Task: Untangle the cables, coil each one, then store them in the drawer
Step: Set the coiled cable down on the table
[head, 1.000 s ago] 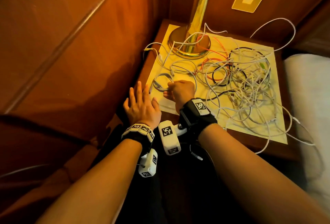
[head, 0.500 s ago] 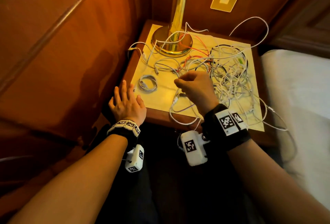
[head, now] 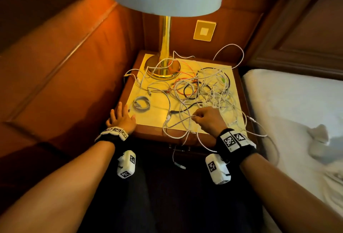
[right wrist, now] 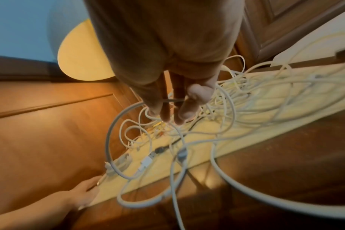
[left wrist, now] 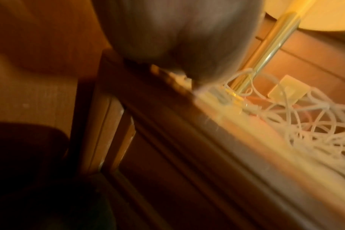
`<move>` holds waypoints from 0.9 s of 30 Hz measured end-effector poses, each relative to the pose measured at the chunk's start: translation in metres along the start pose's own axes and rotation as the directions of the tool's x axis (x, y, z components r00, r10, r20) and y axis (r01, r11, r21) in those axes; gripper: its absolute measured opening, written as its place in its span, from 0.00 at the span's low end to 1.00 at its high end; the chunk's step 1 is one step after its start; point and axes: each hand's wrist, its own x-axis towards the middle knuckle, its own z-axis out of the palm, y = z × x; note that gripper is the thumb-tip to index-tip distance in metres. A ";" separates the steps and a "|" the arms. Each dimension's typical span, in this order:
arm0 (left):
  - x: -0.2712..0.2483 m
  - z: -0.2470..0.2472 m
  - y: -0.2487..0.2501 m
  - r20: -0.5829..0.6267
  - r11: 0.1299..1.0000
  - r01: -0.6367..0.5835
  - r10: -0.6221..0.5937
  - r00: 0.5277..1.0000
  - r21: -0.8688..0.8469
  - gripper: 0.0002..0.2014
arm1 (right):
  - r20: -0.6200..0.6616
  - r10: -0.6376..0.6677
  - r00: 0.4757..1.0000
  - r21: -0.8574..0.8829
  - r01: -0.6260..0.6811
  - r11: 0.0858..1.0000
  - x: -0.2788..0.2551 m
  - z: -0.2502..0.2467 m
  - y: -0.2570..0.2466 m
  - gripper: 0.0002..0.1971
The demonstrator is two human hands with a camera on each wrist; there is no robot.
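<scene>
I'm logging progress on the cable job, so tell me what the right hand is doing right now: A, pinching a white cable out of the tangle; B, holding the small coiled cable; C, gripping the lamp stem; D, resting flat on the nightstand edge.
A: the right hand pinches a white cable at the near edge of the tangle.

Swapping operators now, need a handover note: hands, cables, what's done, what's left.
Left hand: open, fingers spread flat on the near left corner of the nightstand, holding nothing.
Right hand: pinching a white cable at the near edge of the tangle.
Done: one coiled cable lies on the nightstand top beside the left hand, not yet stored.
Left: the tangle of white, orange and black cables covers most of the top and loops round the lamp base; some strands hang over the front edge. Untangle, coil each, store all. The drawer's state cannot be told.
</scene>
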 end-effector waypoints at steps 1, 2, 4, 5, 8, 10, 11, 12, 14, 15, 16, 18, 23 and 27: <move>0.000 -0.010 0.002 0.048 0.997 0.026 -0.022 0.999 -0.069 0.29 | -0.045 -0.015 0.999 0.028 0.016 0.999 0.000 -0.007 -0.001 0.09; -0.001 -0.020 0.007 0.055 0.983 0.068 -0.059 0.997 -0.173 0.28 | -0.093 -0.039 0.995 0.042 0.043 0.998 0.000 -0.015 -0.004 0.09; -0.009 -0.040 0.025 -0.028 0.906 0.105 -0.127 0.991 -0.410 0.26 | -0.194 -0.092 0.977 0.079 0.109 0.991 -0.001 -0.034 -0.012 0.08; -0.017 -0.050 0.037 -0.098 0.864 0.059 -0.124 0.987 -0.500 0.24 | -0.244 -0.126 0.962 0.087 0.151 0.985 -0.001 -0.044 -0.018 0.08; -0.048 -0.080 0.086 -0.263 0.688 -0.285 0.140 0.955 -0.667 0.18 | -0.350 -0.228 0.909 0.041 0.258 0.965 -0.005 -0.077 -0.043 0.07; -0.078 -0.102 0.120 -0.238 0.391 -0.417 0.429 0.871 -0.821 0.19 | -0.382 -0.282 0.880 -0.011 0.300 0.954 -0.008 -0.098 -0.061 0.07; -0.091 -0.111 0.136 -0.202 0.291 -0.412 0.549 0.811 -0.864 0.20 | -0.404 -0.299 0.865 -0.035 0.312 0.949 -0.009 -0.109 -0.070 0.06; -0.100 -0.117 0.149 -0.162 0.263 -0.410 0.637 0.754 -0.873 0.21 | -0.436 -0.311 0.845 -0.053 0.321 0.946 -0.010 -0.119 -0.077 0.06; -0.110 -0.123 0.172 -0.104 0.332 -0.494 0.739 0.666 -0.804 0.20 | -0.514 -0.332 0.791 -0.085 0.338 0.937 -0.012 -0.141 -0.091 0.07; -0.113 -0.124 0.181 -0.092 0.376 -0.562 0.768 0.634 -0.737 0.17 | -0.547 -0.340 0.765 -0.100 0.344 0.934 -0.014 -0.152 -0.096 0.07; -0.113 -0.125 0.188 -0.089 0.403 -0.625 0.791 0.606 -0.669 0.11 | -0.577 -0.346 0.740 -0.112 0.348 0.931 -0.016 -0.164 -0.101 0.08; -0.112 -0.129 0.198 -0.084 0.429 -0.680 0.808 0.583 -0.595 0.10 | -0.616 -0.351 0.705 -0.124 0.353 0.927 -0.024 -0.186 -0.107 0.11; -0.098 -0.147 0.204 -0.142 0.468 -0.670 0.750 0.646 -0.576 0.18 | -0.712 -0.357 0.604 -0.147 0.370 0.917 -0.051 -0.230 -0.105 0.09; -0.091 -0.174 0.204 -0.075 0.506 -0.745 0.804 0.590 -0.435 0.18 | -0.765 -0.361 0.533 -0.205 0.330 0.921 -0.070 -0.250 -0.089 0.06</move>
